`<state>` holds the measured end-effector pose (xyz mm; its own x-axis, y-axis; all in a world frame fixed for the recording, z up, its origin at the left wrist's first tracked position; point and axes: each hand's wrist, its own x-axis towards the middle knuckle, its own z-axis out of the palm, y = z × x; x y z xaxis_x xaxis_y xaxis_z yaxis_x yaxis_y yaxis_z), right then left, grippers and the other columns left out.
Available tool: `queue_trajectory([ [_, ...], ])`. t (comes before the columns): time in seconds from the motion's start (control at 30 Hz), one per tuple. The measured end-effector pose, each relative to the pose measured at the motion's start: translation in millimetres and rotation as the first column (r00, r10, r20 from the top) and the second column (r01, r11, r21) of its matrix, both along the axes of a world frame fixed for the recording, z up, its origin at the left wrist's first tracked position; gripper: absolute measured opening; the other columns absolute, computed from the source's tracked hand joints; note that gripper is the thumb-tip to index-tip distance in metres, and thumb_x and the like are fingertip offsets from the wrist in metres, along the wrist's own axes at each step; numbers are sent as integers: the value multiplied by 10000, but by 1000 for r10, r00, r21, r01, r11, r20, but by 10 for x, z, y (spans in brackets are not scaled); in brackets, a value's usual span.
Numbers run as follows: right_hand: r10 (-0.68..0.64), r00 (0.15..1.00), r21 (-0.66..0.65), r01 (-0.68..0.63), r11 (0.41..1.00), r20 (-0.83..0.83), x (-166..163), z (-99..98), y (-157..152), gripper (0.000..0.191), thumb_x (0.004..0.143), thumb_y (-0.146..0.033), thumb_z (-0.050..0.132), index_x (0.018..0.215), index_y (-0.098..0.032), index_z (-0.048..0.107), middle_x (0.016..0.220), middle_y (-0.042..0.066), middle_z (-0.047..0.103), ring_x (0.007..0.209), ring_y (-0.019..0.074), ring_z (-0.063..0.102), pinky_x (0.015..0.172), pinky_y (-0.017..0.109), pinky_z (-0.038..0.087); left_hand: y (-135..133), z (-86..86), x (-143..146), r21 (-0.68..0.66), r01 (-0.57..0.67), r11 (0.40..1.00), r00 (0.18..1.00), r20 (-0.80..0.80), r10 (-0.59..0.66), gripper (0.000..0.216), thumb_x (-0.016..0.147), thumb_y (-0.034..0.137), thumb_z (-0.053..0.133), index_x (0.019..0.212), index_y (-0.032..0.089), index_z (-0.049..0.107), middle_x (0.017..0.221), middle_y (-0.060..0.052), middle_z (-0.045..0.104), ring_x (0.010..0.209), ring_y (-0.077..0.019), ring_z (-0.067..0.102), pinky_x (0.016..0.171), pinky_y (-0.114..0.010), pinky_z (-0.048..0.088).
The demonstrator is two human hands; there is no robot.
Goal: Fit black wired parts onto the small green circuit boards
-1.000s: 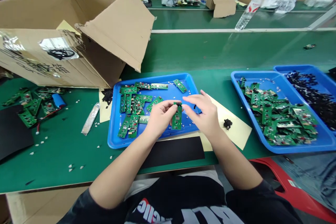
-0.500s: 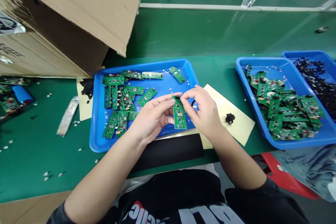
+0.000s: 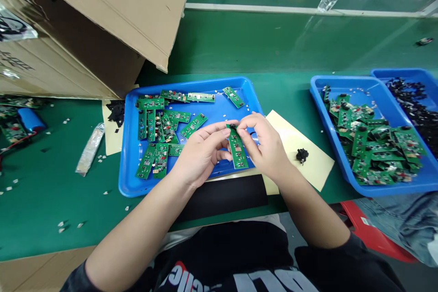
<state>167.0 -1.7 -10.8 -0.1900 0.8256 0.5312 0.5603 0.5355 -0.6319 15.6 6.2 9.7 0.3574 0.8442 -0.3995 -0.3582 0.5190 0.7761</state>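
A narrow green circuit board [image 3: 238, 149] is held tilted above the front right part of a blue tray [image 3: 122, 178]. My left hand [image 3: 207, 148] grips its upper left side between thumb and fingers. At the upper right edge of the board, thumb and index finger of my right hand [image 3: 262, 143] are pinched together, touching it beside a small black part [image 3: 233, 126]. Whether a tiny piece sits between those fingertips is hidden. Several similar circuit boards [image 3: 194, 126] lie in the tray, mostly along its left side.
Another blue tray [image 3: 321, 146], piled with circuit boards, stands at right beside a tray of small black parts [image 3: 407, 96]. A black clump [image 3: 302, 155] rests on yellowish paper [image 3: 316, 171]. An open cardboard box [image 3: 112, 9] overhangs the back left. White bits [image 3: 61, 227] are scattered at left.
The board's lower end has swung slightly to the right, tilting it more. Both hands keep nearly the same grip; the whole view has shifted a little.
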Motion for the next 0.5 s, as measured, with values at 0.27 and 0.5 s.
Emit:
queue_trajectory([
  [0.27,19,998,-62,-23,998,-54,1,12,-8,113,919,-200,417,835,-218,492,840,35,600,825,172,581,768,339,472,-4,-27,6,56,-50,997,998,-32,51,315,751,249,621,1044,154,688,688,-20,637,566,-80,542,484,-179,468],
  [0.5,3,997,-65,-9,998,-81,-9,26,-25,108,899,-181,462,810,-214,513,771,13,597,755,157,578,741,320,479,-30,-57,6,222,-7,975,987,-155,42,284,746,245,615,1004,182,715,642,3,615,495,-68,489,450,-185,423],
])
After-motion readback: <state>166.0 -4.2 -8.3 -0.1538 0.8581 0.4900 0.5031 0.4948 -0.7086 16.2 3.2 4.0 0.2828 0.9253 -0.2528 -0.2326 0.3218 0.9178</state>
